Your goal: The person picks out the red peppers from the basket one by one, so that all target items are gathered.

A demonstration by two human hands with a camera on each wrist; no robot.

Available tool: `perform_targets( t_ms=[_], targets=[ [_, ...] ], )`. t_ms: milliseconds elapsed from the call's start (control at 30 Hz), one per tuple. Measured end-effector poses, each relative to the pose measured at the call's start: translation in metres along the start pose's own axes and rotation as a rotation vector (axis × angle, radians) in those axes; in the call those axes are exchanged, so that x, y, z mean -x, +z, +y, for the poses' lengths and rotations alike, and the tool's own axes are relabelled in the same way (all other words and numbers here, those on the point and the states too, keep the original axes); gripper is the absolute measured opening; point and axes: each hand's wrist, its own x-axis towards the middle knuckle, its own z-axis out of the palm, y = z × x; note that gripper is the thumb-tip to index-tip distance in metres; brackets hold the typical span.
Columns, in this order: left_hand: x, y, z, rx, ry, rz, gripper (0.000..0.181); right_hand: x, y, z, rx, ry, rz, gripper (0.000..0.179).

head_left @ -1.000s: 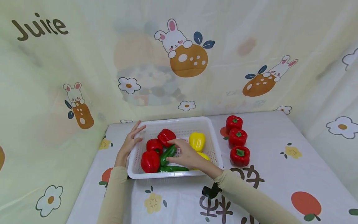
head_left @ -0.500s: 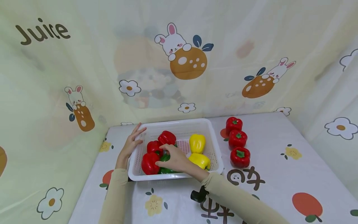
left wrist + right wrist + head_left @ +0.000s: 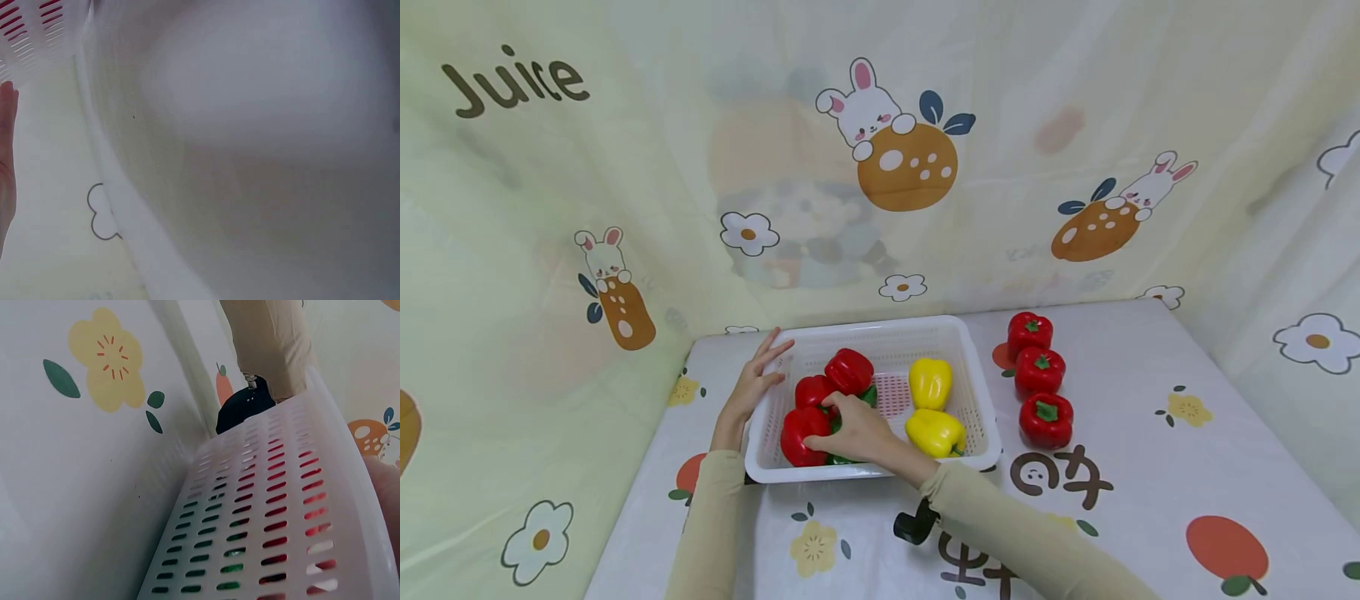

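A white perforated basket (image 3: 977, 375) stands on the table. Inside its left half are red bell peppers: a front one (image 3: 797, 433), a middle one (image 3: 812, 390) and a back one (image 3: 850, 371). Long green peppers (image 3: 868, 397) lie beside them, largely hidden by my right hand (image 3: 863, 432). That hand reaches over the front red pepper, thumb and fingers spread wide about its right side; firm contact cannot be made out. My left hand (image 3: 748, 393) rests on the basket's left rim with extended fingers; the left wrist view shows straight fingers (image 3: 6, 131) by the wall.
Two yellow bell peppers (image 3: 931, 383) sit in the basket's right half. Right of the basket, three more red bell peppers (image 3: 1037, 372) stand in a row on the printed tablecloth (image 3: 1120, 358). A patterned curtain (image 3: 1000, 275) rises behind the table.
My right hand has moved left from above the green peppers to the front red pepper, uncovering the front yellow pepper. My left hand stays on the basket's rim.
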Motion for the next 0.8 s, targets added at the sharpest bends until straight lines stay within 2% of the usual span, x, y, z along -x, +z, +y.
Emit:
perform_targets(
  t_ms=[367,567,800],
  targets=[
    [0.000,0.001,-0.001,-0.002,0.027,0.001,0.052,-0.007,0.011,-0.007,0.022,0.072,0.004,0.068],
    [0.000,0.000,-0.001,-0.013,0.020,-0.002,0.053,-0.013,0.016,-0.010,0.037,0.111,0.025,0.060],
    [0.000,0.000,0.000,0.007,0.010,0.002,0.054,-0.023,0.023,-0.012,0.102,0.147,0.046,0.058]
  ],
)
